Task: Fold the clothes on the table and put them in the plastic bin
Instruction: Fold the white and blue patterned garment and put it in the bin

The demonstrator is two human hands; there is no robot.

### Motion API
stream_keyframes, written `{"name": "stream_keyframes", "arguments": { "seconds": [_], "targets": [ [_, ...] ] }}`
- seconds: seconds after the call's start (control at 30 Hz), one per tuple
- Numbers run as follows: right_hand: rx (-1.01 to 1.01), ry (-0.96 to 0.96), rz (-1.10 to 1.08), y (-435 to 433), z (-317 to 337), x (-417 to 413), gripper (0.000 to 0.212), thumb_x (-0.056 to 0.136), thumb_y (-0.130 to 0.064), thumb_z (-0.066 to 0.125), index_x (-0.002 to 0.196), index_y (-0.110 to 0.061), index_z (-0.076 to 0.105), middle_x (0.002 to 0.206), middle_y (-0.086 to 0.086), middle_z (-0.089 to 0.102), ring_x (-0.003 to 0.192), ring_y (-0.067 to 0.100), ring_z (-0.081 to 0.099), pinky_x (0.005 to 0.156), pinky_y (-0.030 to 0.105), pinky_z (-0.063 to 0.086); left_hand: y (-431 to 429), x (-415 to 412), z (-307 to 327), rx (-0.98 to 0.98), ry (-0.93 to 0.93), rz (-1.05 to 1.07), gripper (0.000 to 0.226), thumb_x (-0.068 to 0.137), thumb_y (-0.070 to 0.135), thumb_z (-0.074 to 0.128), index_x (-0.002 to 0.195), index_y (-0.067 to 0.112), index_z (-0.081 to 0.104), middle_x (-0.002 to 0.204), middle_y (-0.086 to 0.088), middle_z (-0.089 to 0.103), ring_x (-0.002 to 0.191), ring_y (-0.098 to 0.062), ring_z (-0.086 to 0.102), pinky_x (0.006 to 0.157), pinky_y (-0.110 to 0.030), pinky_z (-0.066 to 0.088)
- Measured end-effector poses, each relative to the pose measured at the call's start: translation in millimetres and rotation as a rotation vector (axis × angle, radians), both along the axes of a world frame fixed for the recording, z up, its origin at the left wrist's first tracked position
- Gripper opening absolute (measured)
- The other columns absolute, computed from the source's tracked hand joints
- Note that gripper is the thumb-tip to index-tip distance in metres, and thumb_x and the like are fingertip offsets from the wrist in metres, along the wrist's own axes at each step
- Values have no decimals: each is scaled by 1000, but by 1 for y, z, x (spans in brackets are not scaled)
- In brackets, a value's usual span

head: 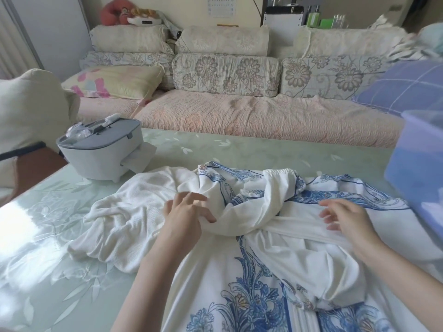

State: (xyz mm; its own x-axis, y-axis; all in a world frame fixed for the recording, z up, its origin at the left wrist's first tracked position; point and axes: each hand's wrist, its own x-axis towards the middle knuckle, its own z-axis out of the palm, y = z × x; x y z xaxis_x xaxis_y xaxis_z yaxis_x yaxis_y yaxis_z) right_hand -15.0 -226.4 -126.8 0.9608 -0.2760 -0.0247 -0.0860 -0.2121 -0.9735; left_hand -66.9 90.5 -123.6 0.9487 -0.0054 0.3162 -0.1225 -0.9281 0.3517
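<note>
1. Here, on the pale green worktop [48, 236], a messy heap of clothes, not yet folded.
2. In the heap, a plain white piece [124, 212] on the left and a blue flower cloth [251, 295] in the middle and near the front, all bunched up together.
3. Left hand [187, 212] down on the white part of the heap, grip closed on a fold of cloth, pinched between thumb and fingers.
4. Right hand [347, 216] low over the blue flower cloth, grip open, fingers spread and loose, holding nothing.
5. At the right edge, a see-through purple-blue plastic bin [417, 168], blurry and partly cut off, just beside the heap. Too blurry to tell what is inside.
6. At the far left of the worktop, a grey box [100, 152] with a lid, close to the plain white piece. Hard to tell if touching.
7. Behind the worktop, a long sofa [239, 116] with flowery cushions, a yellow pillow [115, 80] at its left end and a purple checked pillow [402, 89] at its right.
</note>
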Motion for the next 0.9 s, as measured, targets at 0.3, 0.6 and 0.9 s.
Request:
{"name": "stream_keyframes", "arguments": {
  "seconds": [0.3, 0.6, 0.9],
  "targets": [
    [-689, 151, 105, 77, 14, 67, 72, 76, -66, 61, 119, -9, 47, 117, 10, 60, 109, 30, 58, 83, 36, 47, -36, 0, -9, 7, 79, -217, 38, 93, 12, 46, 124, 30, 60, 128, 10, 60, 121, -10, 52, 108, -21, 16],
    [-489, -38, 37, 69, 3, 83, 20, 84, -9, 54, 100, 0, 63, 100, 16, 65, 94, 27, 61, 71, 30, 42, -31, 1, -13, 94, 303, -228, 52, 96, 23, 44, 144, 37, 29, 149, 1, 35, 144, -7, 11, 114, -30, -6],
    [-185, 1, -426, -51, -11, 18, 66, 71, -8, 63, 133, -8, 41, 122, 11, 49, 113, 28, 50, 91, 32, 38, -43, -3, -1, 86, 220, -208, 34, 95, 35, 49, 129, 34, 53, 140, 18, 46, 145, -14, 10, 114, -42, -3]
  ]
}}
